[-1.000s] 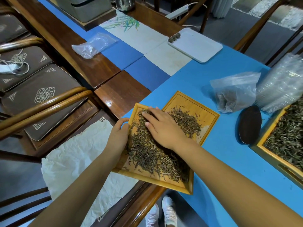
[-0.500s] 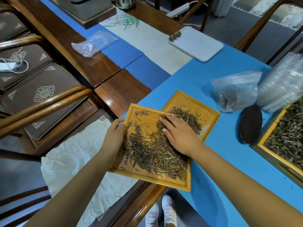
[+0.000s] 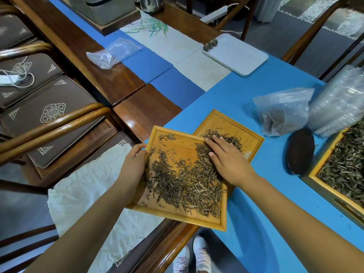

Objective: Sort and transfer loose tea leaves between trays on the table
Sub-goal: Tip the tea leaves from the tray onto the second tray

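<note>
- Bamboo-yellow wood is what we are working on: our left hand grips the left edge of the near tray, thumb curled over the rim, with the tray tipped up off the table and its far right corner overlapping the second tray.
- Loose tea leaves lie across the near tray, thickest toward its near and right side; its far left corner shows mostly bare wood.
- Our right hand lies flat with straight fingers on the leaves at the overlap — it holds nothing, only presses and pushes.
- The step in hand, as we judge it, is sweeping leaves off the near tray onto the small pile in the second tray; much is yet to cross.
- The next move seems to call for a steady tilt from the left hand and a flat sweep toward the overlapped edge — too steep, and leaves may spill onto the blue cloth.
- Counting left to right: one white paper sheet, one empty clear bag, two small wooden trays, one white tray holding a few small tea balls whose number we cannot tell, one clear bag with tea, one dark oval lid, one large tray of leaves at the right edge.
</note>
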`<state>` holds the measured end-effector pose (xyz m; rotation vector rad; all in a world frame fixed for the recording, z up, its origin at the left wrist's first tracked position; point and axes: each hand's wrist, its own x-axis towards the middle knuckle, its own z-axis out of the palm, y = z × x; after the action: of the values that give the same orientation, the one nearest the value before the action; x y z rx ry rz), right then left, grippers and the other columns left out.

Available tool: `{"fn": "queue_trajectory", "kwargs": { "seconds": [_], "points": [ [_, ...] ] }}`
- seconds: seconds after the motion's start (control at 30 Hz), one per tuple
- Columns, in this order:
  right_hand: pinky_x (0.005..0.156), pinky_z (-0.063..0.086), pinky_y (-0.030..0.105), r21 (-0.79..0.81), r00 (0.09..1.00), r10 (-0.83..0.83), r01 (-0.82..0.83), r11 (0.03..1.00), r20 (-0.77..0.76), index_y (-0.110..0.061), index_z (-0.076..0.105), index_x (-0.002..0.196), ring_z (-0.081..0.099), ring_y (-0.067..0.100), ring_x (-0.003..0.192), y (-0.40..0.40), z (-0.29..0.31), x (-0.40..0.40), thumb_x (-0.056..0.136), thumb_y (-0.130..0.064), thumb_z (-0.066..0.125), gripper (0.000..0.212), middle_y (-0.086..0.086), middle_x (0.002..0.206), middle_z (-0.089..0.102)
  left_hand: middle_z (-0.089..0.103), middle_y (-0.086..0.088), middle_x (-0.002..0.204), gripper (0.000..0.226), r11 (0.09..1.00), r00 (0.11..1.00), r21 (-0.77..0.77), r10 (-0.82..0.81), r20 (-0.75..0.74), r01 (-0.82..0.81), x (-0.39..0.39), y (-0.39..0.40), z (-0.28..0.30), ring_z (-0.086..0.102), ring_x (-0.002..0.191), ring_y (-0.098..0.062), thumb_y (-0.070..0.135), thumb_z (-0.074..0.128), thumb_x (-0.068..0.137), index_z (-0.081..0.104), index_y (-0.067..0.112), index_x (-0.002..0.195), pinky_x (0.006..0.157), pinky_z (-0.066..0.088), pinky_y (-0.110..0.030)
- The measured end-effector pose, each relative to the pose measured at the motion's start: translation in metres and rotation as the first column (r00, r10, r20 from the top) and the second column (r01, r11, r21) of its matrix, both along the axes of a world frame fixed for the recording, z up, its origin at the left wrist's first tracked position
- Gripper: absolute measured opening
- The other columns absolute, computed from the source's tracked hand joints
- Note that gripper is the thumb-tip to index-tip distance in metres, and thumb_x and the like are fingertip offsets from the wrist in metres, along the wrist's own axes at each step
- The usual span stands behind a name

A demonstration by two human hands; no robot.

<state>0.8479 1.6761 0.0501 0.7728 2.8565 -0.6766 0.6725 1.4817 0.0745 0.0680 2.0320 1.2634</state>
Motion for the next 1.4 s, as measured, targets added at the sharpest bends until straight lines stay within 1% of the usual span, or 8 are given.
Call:
{"fn": "queue_trajectory", "kwargs": {
  "seconds": [0.13,0.23,0.33,0.57,0.93,1.1,1.3,1.4],
  "points": [
    [0.12,0.012,0.037,-0.055,0.999,-0.033,0.032,0.998,-0.033,-0.027,0.019,0.148,0.009,0.017,0.146,0.0,0.008,0.002,0.101,-0.036,0.025,0.048,-0.002,0.158,0.015,0.063,-0.017,0.096,0.03,1.0,1.0,0.011,-0.008,0.023,0.007,0.0,-0.001,0.002,0.06,0.09,-0.032,0.029,0.04,0.086,0.061,0.029,0.106,0.089,0.049,-0.055],
    [0.119,0.008,0.031,-0.061,0.997,0.029,-0.033,0.998,-0.065,-0.028,0.019,0.148,0.007,0.014,0.146,-0.012,0.018,0.01,0.1,-0.038,0.025,0.049,-0.003,0.158,0.014,0.064,-0.012,0.084,0.029,1.0,1.0,-0.006,0.025,0.002,-0.025,-0.002,0.002,0.002,0.06,0.079,-0.027,0.027,0.039,0.088,0.061,0.03,0.105,0.074,0.053,-0.047],
    [0.118,0.003,0.028,-0.073,0.989,0.138,-0.142,0.987,-0.06,-0.031,0.014,0.148,0.002,0.01,0.146,-0.033,0.028,0.026,0.099,-0.041,0.022,0.05,-0.006,0.158,0.01,0.055,-0.002,0.063,0.03,0.998,0.998,-0.007,0.059,0.004,-0.059,-0.006,0.003,0.001,0.048,0.057,-0.019,0.024,0.037,0.091,0.062,0.028,0.107,0.054,0.039,-0.03],
    [0.111,-0.021,0.022,-0.04,0.949,0.315,-0.313,0.949,0.032,-0.037,-0.001,0.146,-0.017,0.002,0.141,-0.071,0.029,0.055,0.099,-0.042,0.015,0.049,-0.015,0.155,-0.008,0.061,-0.015,0.083,0.026,0.997,0.997,0.014,0.072,0.039,-0.073,-0.006,0.011,0.006,0.055,0.074,-0.026,0.025,0.037,0.092,0.062,0.031,0.097,0.066,0.046,-0.04],
    [0.114,-0.009,0.02,0.002,0.982,0.191,-0.191,0.982,0.006,-0.034,0.004,0.148,-0.002,0.007,0.146,-0.05,0.022,0.042,0.1,-0.041,0.02,0.051,-0.011,0.158,0.002,0.065,-0.013,0.086,0.026,0.997,0.995,0.037,0.07,0.076,-0.073,-0.008,0.012,-0.002,0.058,0.082,-0.028,0.028,0.04,0.09,0.064,0.033,0.098,0.075,0.047,-0.044],
    [0.117,-0.003,0.025,0.005,0.99,0.14,-0.14,0.99,-0.005,-0.033,0.007,0.148,0.002,0.01,0.146,-0.04,0.018,0.037,0.1,-0.041,0.022,0.051,-0.009,0.158,0.006,0.066,-0.023,0.108,0.026,0.998,0.996,0.03,0.045,0.08,-0.048,-0.008,0.011,0.002,0.063,0.1,-0.041,0.029,0.038,0.089,0.062,0.033,0.1,0.096,0.048,-0.059],
    [0.116,-0.002,0.026,0.017,0.997,0.08,-0.08,0.997,0.001,-0.032,0.008,0.148,0.006,0.011,0.146,-0.029,0.013,0.035,0.1,-0.04,0.023,0.051,-0.007,0.158,0.011,0.061,-0.005,0.078,0.027,0.996,0.993,0.04,0.073,0.091,-0.077,-0.009,0.008,0.005,0.055,0.067,-0.02,0.03,0.042,0.08,0.066,0.038,0.091,0.061,0.045,-0.034],
    [0.117,0.0,0.027,0.01,0.999,0.051,-0.051,0.999,0.013,-0.031,0.009,0.148,0.006,0.012,0.146,-0.024,0.011,0.034,0.1,-0.04,0.024,0.051,-0.007,0.158,0.012,0.066,-0.012,0.091,0.032,0.997,0.994,0.042,0.054,0.093,-0.058,-0.01,0.005,0.004,0.058,0.081,-0.027,0.032,0.043,0.078,0.064,0.033,0.102,0.076,0.05,-0.048]
  ]
}}
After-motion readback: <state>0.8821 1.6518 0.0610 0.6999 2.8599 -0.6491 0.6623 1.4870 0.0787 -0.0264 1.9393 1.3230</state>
